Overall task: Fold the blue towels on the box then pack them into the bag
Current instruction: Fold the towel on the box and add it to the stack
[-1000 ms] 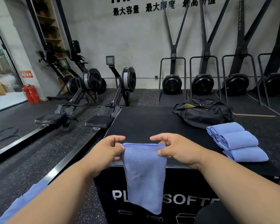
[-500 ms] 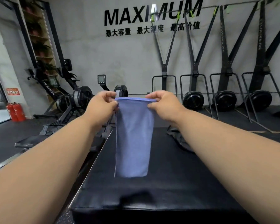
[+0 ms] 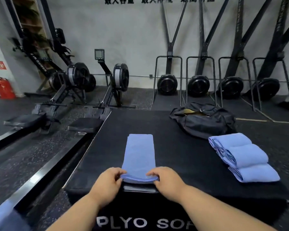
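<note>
The blue towel (image 3: 139, 154), held up in the air a moment ago, now lies as a long strip on the black box (image 3: 182, 155). Left hand (image 3: 107, 184) and right hand (image 3: 167, 180) pinch its near corners. Fold forward evenly, aligning the edges.

One box (image 3: 182, 155) carries four blue towels: one long strip (image 3: 139, 154) laid flat near its front edge, and three folded ones (image 3: 244, 157) in a row along its right edge. One black bag (image 3: 205, 120) sits at the far right corner. Two hands, left (image 3: 107, 184) and right (image 3: 167, 180), are at the front edge. A blurred blue patch (image 3: 2, 215) at the lower left may be one more towel
</note>
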Available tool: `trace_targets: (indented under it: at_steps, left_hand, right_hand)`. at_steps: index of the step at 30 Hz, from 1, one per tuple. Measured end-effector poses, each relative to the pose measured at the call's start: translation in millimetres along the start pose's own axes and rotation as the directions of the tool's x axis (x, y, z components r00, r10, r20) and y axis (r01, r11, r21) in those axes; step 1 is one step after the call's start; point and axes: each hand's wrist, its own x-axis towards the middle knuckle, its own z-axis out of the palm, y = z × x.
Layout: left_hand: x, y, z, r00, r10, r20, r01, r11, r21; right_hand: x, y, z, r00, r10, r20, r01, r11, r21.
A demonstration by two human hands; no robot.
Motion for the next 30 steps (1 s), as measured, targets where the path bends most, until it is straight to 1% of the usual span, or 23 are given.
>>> trace_targets:
  at_steps: [3, 7, 8, 10, 13, 16, 18, 21, 24, 27, 28, 30]
  left_hand:
    - [-13.2, -22.7, 20.1, 1.0, -0.012, -0.006, 0.012, 1.0, 0.019]
    - [-9.7, -26.6, 20.0, 0.995, 0.097, 0.021, -0.098, 0.992, 0.081]
    - [-7.7, -26.3, 19.5, 0.992, 0.125, 0.024, -0.126, 0.987, 0.098]
    - [-5.1, -29.4, 20.7, 0.991, 0.135, 0.02, -0.136, 0.986, 0.101]
    - [-4.9, -39.5, 27.6, 0.989, 0.148, 0.028, -0.15, 0.979, 0.135]
    - [-8.2, -43.8, 31.1, 0.986, 0.16, 0.04, -0.164, 0.972, 0.168]
    - [-6.9, -40.9, 29.1, 0.985, 0.167, 0.033, -0.17, 0.974, 0.15]
    - [5.5, -31.4, 24.4, 0.983, 0.181, 0.024, -0.182, 0.979, 0.096]
    - [23.5, -20.5, 26.0, 0.983, 0.155, 0.098, -0.161, 0.985, 0.062]
    - [40.2, -20.1, 32.0, 0.959, 0.085, 0.269, -0.141, 0.971, 0.194]
    - [45.4, -21.6, 32.2, 0.958, 0.078, 0.278, -0.146, 0.961, 0.235]
    - [57.5, -22.1, 30.5, 0.971, 0.155, 0.181, -0.21, 0.914, 0.347]
  right_hand:
    - [-4.6, 16.2, 27.1, 0.999, -0.044, 0.009, 0.045, 0.995, -0.09]
    - [-3.1, 26.4, 33.6, 0.987, -0.114, -0.115, 0.089, 0.976, -0.198]
    - [-1.2, 29.7, 35.1, 0.985, -0.122, -0.12, 0.095, 0.972, -0.213]
    - [1.3, 34.7, 39.0, 0.986, -0.148, -0.077, 0.128, 0.965, -0.227]
    - [0.5, 40.6, 45.6, 0.986, -0.165, 0.007, 0.163, 0.969, -0.185]
    - [-2.9, 45.3, 45.1, 0.98, -0.197, -0.024, 0.191, 0.968, -0.165]
    - [-3.2, 44.5, 39.1, 0.976, -0.217, -0.036, 0.208, 0.964, -0.164]
    - [2.0, 43.5, 30.7, 0.979, -0.198, -0.055, 0.191, 0.976, -0.102]
    - [9.0, 46.3, 32.0, 0.982, -0.158, -0.103, 0.153, 0.987, -0.057]
    - [17.2, 47.0, 33.1, 0.987, -0.139, -0.079, 0.131, 0.986, -0.098]
    - [20.0, 47.9, 32.6, 0.99, -0.127, -0.059, 0.119, 0.986, -0.116]
    - [25.8, 50.1, 31.6, 0.993, -0.103, -0.054, 0.096, 0.989, -0.115]
